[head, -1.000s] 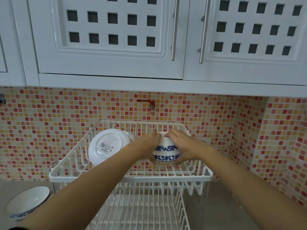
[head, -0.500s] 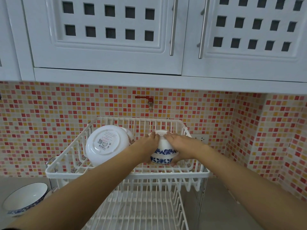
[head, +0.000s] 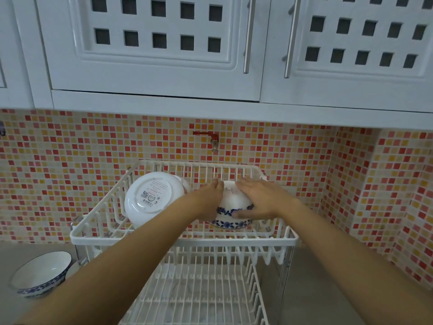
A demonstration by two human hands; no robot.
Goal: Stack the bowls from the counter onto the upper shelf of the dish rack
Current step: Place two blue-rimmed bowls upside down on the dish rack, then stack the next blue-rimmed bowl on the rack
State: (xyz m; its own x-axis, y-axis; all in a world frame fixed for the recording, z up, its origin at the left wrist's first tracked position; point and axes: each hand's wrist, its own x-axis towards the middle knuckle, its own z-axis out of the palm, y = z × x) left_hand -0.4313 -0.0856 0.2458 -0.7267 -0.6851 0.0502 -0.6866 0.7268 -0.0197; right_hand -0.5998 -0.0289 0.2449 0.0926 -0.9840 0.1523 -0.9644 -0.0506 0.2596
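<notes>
Bowl (head: pixel 230 207) lowered, upside-down, both hands.

1. At twelve o'clock we see white wall cabinets (head: pixel 164 43) with square cut-outs and metal bar handles (head: pixel 247 36).
2. Below them we see a mosaic wall (head: pixel 82 160) of red, orange and cream tiles, turning a corner at three o'clock.
3. A small red tap (head: pixel 212 138) juts from it.
4. At seven o'clock we see grey counter (head: pixel 9 308).
</notes>
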